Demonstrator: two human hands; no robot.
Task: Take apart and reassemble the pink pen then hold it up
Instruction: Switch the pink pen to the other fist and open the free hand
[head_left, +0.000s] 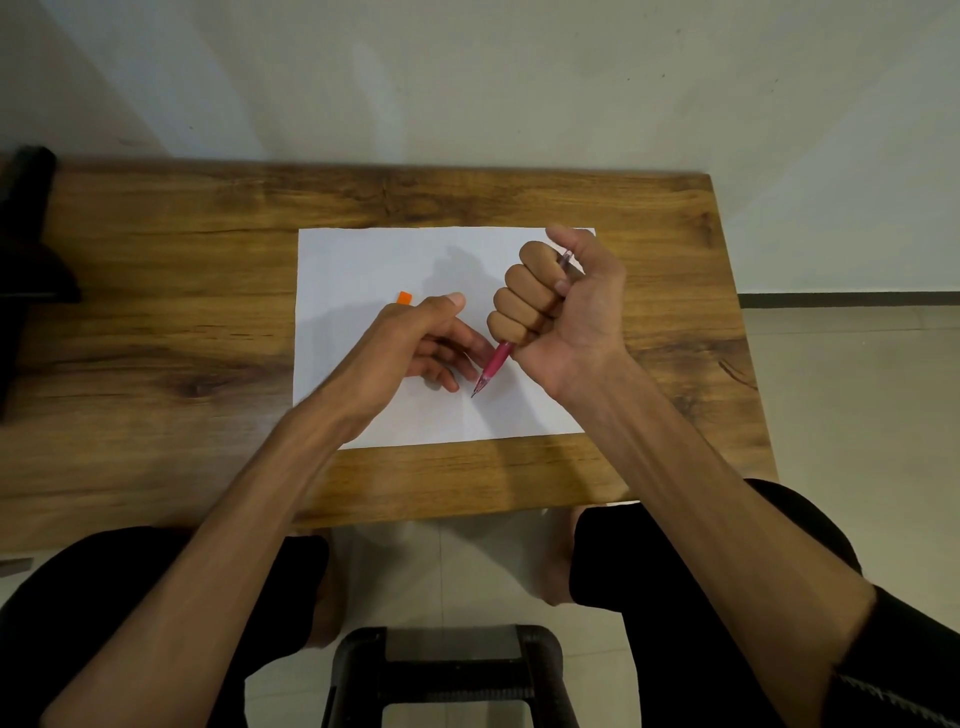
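Observation:
My right hand (558, 301) grips the pink pen (496, 362) in a fist above the white paper (363, 260). The pen's tip points down and toward me, its pink grip section sticking out below the fist, and its clear upper end shows by the thumb. My left hand (426, 343) hovers just left of the pen's tip with relaxed, loosely spread fingers, their tips close to the pink section. I cannot tell whether they touch it.
The paper lies on a wooden table (182, 260). A small orange piece (404, 298) sits on the paper behind my left hand. A dark object (26, 234) stands at the table's left edge. A black stool (452, 670) is between my knees.

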